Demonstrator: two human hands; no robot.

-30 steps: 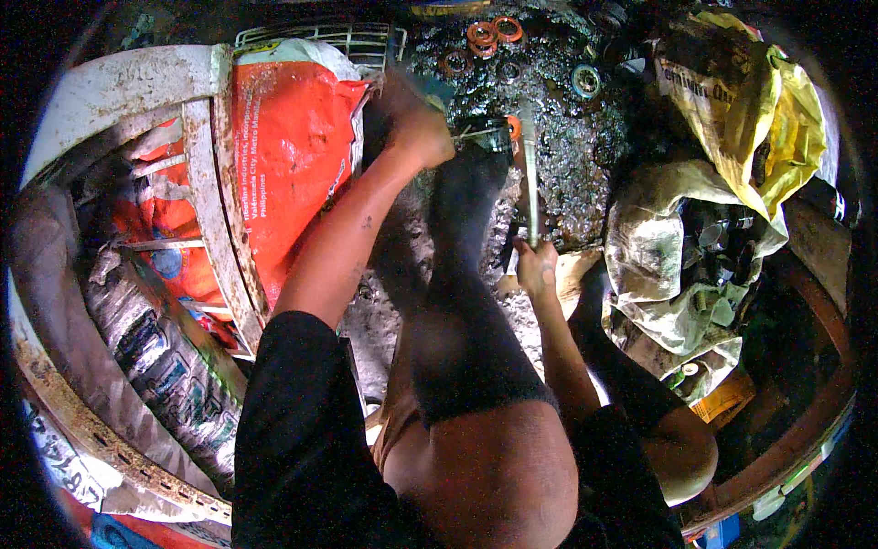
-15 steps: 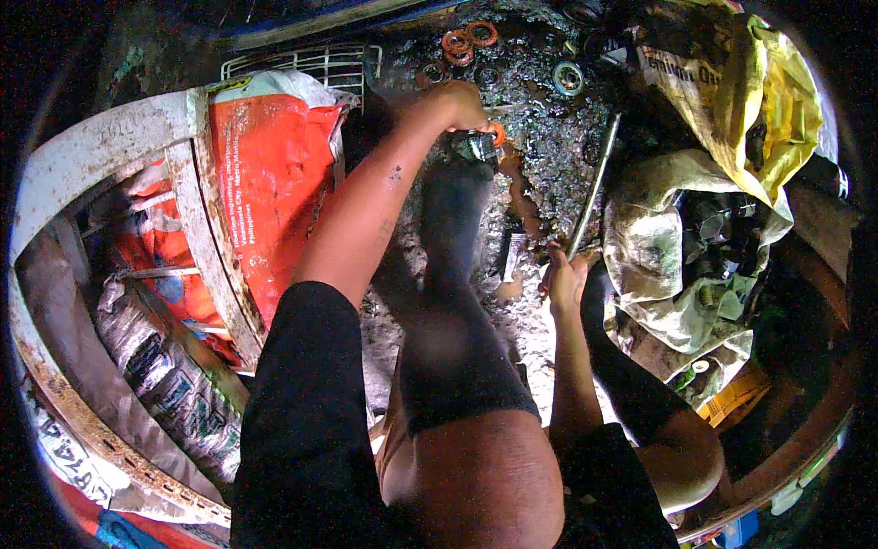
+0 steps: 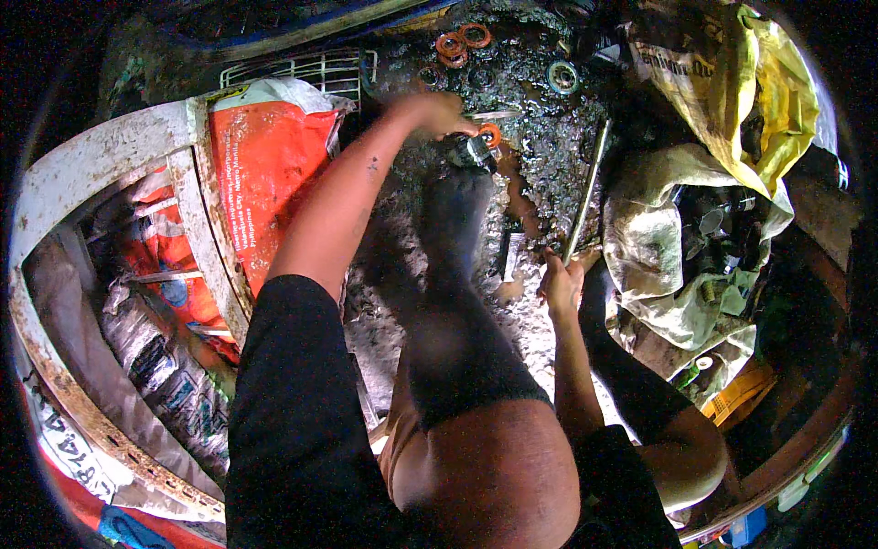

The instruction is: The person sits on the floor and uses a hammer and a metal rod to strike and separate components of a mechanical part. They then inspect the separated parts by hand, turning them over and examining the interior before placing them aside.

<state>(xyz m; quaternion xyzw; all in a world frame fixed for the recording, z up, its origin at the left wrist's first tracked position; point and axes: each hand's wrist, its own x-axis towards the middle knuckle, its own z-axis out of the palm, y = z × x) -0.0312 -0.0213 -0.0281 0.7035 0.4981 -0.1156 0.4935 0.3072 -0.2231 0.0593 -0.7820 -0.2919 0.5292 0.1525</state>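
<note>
My left hand point(image 3: 441, 116) is reached forward, its blurred fingers closed at a dark, shiny, roughly cylindrical part point(image 3: 476, 152). An orange ring point(image 3: 491, 136) shows at that part's far end. Just beyond the fingers runs a thin pale strip point(image 3: 496, 115), smeared; whether I hold it I cannot tell. The part sits by the end of my outstretched, dark-covered lower leg point(image 3: 453, 220). On the right, my right hand point(image 3: 562, 285) is wrapped round the lower end of a long metal rod point(image 3: 590, 188), which slants up and away over the grimy ground.
Several orange rings point(image 3: 452, 44) and a pale metal ring point(image 3: 563, 78) lie on the oily ground ahead. To the left stand a rusty white frame point(image 3: 101, 151) and a red sack point(image 3: 261, 169). An opened sack of dark scraps point(image 3: 645, 247) and a yellow sack point(image 3: 773, 101) are at right.
My left hand has shifted slightly left and nearer, and the dark part now looks more tilted. The pale strip has appeared beside the fingers. My right hand keeps its grip on the rod.
</note>
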